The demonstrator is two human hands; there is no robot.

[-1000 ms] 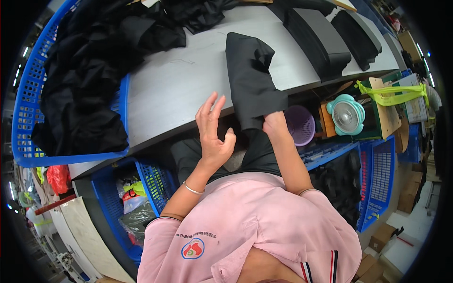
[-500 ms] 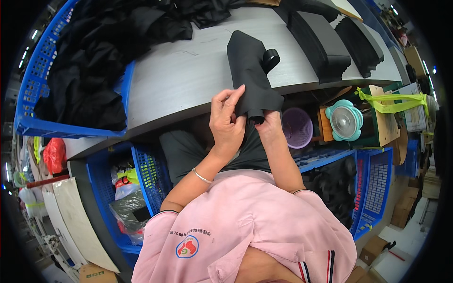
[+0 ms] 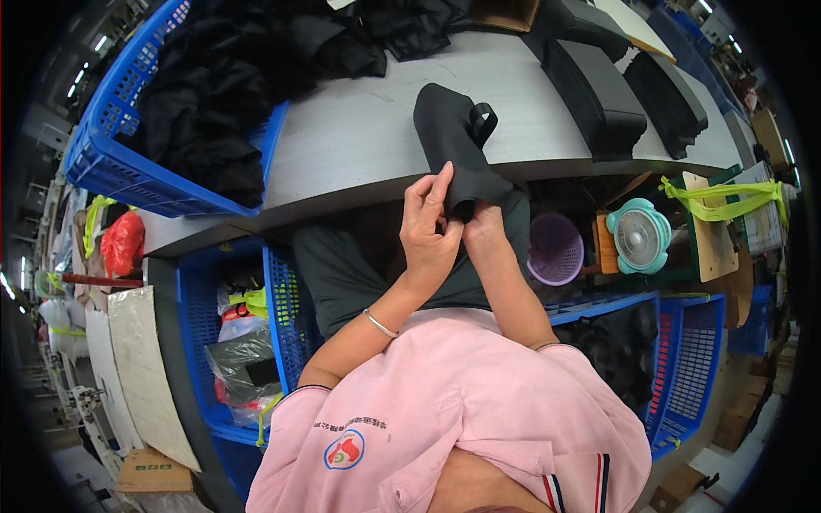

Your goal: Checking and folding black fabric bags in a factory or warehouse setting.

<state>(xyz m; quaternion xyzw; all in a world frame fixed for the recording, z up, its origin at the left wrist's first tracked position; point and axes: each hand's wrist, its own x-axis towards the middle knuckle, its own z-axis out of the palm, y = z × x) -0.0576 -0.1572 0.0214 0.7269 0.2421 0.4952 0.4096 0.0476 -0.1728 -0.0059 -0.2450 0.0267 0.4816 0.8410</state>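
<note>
A long black fabric piece [image 3: 453,141] with a strap loop lies on the grey table [image 3: 359,145], its near end hanging over the front edge. My left hand [image 3: 428,227] pinches that near end from the left, fingers raised. Close beside it, my right hand [image 3: 483,227] grips the same end from the right, partly hidden by the cloth. Both hands meet at the table's front edge.
A blue basket [image 3: 128,162] heaped with black fabric sits at the table's left. Stacks of black pieces [image 3: 599,90] lie at the back right. Below the table are blue crates [image 3: 256,342], a purple basket [image 3: 556,248], a small teal fan [image 3: 637,235] and a red bag [image 3: 122,242].
My left hand has come from open beside the fabric to pinching its near end. The fabric has been drawn toward me over the table edge.
</note>
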